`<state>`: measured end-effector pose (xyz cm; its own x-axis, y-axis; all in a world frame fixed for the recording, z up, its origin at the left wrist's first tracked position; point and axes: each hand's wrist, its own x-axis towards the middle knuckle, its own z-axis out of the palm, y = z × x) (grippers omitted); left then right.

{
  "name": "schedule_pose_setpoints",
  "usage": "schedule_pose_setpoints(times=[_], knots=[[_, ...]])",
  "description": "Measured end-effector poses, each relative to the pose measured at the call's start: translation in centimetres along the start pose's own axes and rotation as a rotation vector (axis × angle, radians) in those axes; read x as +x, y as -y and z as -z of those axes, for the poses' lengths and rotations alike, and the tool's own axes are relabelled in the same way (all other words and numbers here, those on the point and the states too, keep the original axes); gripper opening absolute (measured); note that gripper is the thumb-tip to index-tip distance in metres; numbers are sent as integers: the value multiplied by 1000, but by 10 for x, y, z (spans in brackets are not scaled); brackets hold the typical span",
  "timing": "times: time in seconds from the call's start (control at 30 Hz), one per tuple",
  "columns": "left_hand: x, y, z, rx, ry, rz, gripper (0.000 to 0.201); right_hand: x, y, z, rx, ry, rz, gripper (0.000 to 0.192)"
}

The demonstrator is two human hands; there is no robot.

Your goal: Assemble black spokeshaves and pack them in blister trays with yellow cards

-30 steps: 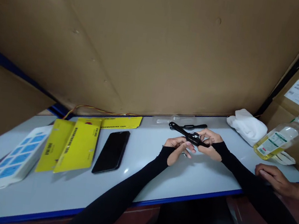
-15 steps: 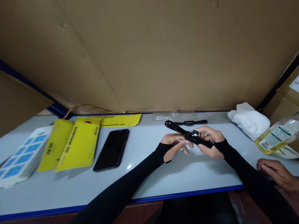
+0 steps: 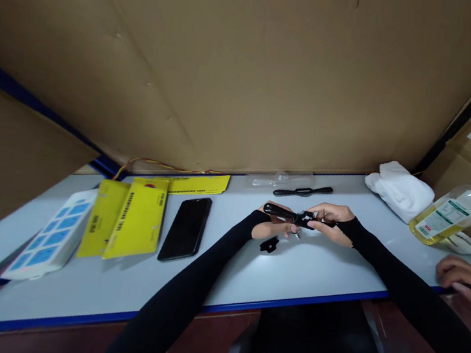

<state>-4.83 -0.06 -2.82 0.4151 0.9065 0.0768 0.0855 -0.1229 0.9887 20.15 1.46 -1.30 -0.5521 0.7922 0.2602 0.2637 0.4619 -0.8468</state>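
A black spokeshave [image 3: 285, 213] is held level above the table between both hands. My left hand [image 3: 269, 228] is closed around its left side, with the thumb near the middle of the body. A small silver screw-like part [image 3: 296, 233] shows by the left fingertips. My right hand [image 3: 333, 220] grips the right handle, its fingers near the tool's mouth. Just below my left hand is a small black shaped plate [image 3: 268, 244], apart from the tool. A second black spokeshave body [image 3: 303, 192] lies behind the hands.
Left of my hands are a black phone [image 3: 185, 229], yellow printed cards [image 3: 137, 221] and a white compartment box [image 3: 52, 232] with blue labels. A clear plastic package [image 3: 279, 180] lies at the back. Rightward are white cloth [image 3: 400, 191], a bottle of yellow liquid [image 3: 449, 212] and another person's hand [image 3: 470, 279].
The black plate now shows below my left hand, off the spokeshave. My left fingers have shifted and a silver part shows by them. The other person's hand has moved right.
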Motion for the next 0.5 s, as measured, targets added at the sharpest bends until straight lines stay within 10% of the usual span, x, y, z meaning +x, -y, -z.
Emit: schedule_pose_setpoints(times=[0.27,0.5], knots=[[4,6,46,309,49,-152,37,3,-10,5,20,158,-206,49],[44,15,91,1107,-284,-95,67,5,-8,1,188,170,-391,58]])
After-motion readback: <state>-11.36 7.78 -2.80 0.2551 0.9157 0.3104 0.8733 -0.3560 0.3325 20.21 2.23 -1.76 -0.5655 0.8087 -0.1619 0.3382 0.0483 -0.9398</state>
